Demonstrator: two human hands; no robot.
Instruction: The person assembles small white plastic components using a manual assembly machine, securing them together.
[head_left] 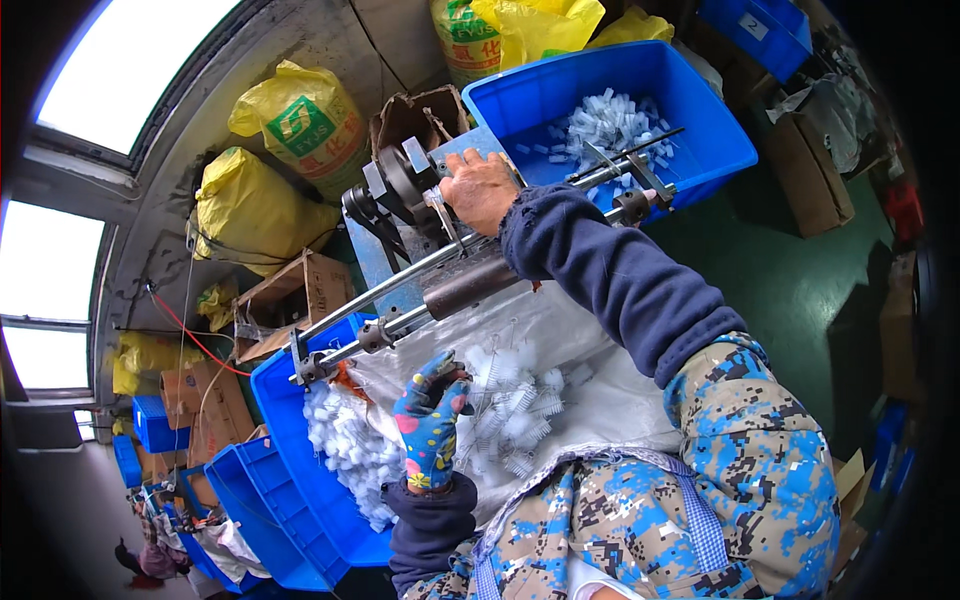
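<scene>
In the head view, the only one: right hand (pixel 478 190) bare, laid over the top of the machine (pixel 370 250), fingers bent down close by an upright metal bracket (pixel 443 215); cannot tell of any small part under the fingertips. Left hand (pixel 430 425) in a patterned blue glove, half-curled, thumb near the fingers, just beside the pile of translucent bristled pieces (pixel 520 400) on the pale sheet (pixel 635 405) over the lap; cannot tell of a piece between those dark fingertips.

To work well, judging by this layout: take pieces singly from the near edge of the pile, loosening tangled bristles before lifting. Pinch lightly by the solid body rather than by the bristles, probably thin and easily bent. Keep right fingertips and navy cuff (pixel 525 230) apart from the black wheels (pixel 402 185), possibly a pinch point.

As for edges: two metal rods (pixel 375 297) slanting between glove and machine, with a dark cylinder (pixel 470 288) alongside; better to pass over than between. At upper right, a thin black rod (pixel 655 141) jutting over a blue tub (pixel 720 135). Near the glove, another blue tub (pixel 283 410), heaped with white pieces (pixel 345 445). Seemingly roomiest path: low across the sheet, right of the pile, under the right forearm.
</scene>
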